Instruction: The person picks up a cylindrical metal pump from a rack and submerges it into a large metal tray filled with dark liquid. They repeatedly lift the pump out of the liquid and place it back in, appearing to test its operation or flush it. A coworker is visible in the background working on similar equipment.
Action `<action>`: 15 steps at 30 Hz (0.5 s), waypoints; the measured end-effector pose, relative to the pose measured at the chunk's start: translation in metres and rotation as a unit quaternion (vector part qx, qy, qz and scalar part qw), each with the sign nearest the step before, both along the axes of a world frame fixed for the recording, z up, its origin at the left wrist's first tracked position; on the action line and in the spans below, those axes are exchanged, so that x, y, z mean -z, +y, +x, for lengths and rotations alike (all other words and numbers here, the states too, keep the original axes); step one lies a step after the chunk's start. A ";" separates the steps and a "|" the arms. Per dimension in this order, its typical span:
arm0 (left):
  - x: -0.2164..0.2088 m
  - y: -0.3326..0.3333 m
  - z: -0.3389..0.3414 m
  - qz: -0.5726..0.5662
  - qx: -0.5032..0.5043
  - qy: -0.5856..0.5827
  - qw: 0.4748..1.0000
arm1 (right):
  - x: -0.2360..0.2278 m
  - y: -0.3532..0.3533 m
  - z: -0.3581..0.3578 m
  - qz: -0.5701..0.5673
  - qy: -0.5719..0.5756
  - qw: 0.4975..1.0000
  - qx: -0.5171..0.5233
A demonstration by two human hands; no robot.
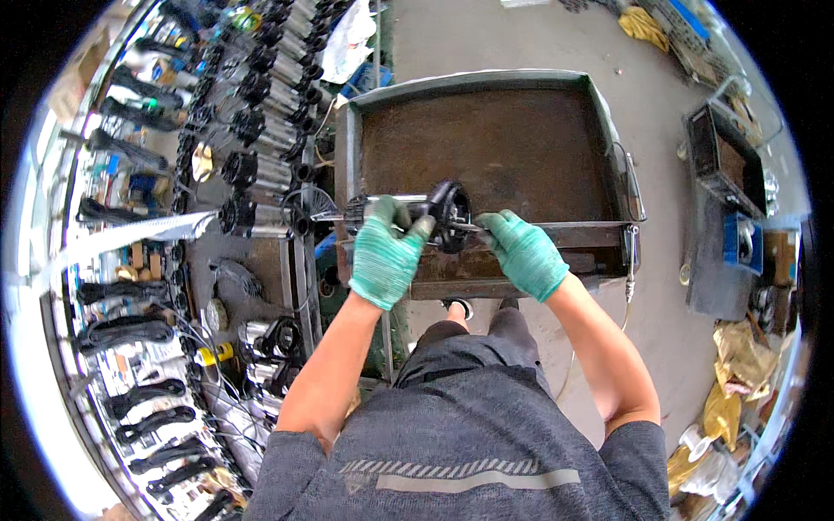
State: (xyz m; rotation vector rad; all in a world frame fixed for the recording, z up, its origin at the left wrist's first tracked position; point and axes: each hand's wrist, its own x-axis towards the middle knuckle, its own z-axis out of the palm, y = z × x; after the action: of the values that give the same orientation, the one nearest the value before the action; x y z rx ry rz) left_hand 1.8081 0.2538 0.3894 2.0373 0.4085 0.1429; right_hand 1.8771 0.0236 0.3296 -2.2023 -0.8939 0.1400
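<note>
Both my hands wear green knit gloves. My left hand (387, 256) is closed round the body of a silver cylinder unit with black ends (449, 208), which looks like a pump or motor. The unit lies sideways over the near part of a metal tray cart (486, 139), with its wide round black end toward the right. At that end my right hand (526, 252) pinches a thin metal rod (471, 227) that sticks out of the unit. The fingertips partly cover the rod's outer end.
On the left, rows of similar silver-and-black units (269, 169) stand close beside the cart. Further left are black coiled cables (139, 334) on a bench and a yellow cylindrical part (214, 353). A hose (629, 291) hangs at the cart's right corner. A black crate (725, 161) stands at right.
</note>
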 end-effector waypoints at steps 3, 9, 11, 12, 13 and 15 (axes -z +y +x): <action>-0.002 -0.017 -0.017 0.075 0.043 -0.013 0.996 | 0.022 -0.011 -0.012 0.043 0.036 0.998 -0.003; 0.024 -0.061 -0.042 0.046 0.044 0.056 0.996 | 0.066 -0.049 -0.035 0.064 0.084 0.994 -0.022; 0.043 -0.074 -0.048 0.046 0.050 0.055 0.996 | 0.090 -0.063 -0.041 0.062 0.108 0.992 -0.019; 0.052 -0.079 -0.047 0.053 0.057 0.069 0.995 | 0.103 -0.071 -0.043 0.057 0.117 0.991 -0.019; 0.055 -0.085 -0.047 0.043 0.063 0.067 0.995 | 0.111 -0.077 -0.045 0.053 0.128 0.990 -0.019; 0.060 -0.095 -0.047 0.039 0.074 0.052 0.995 | 0.118 -0.085 -0.046 0.026 0.169 0.985 -0.004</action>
State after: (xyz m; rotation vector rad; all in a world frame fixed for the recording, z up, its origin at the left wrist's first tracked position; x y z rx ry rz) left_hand 1.7610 0.1588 0.3297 2.1491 0.3180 -0.0386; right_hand 1.8308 -0.0614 0.2117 -2.0456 -0.7080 0.4733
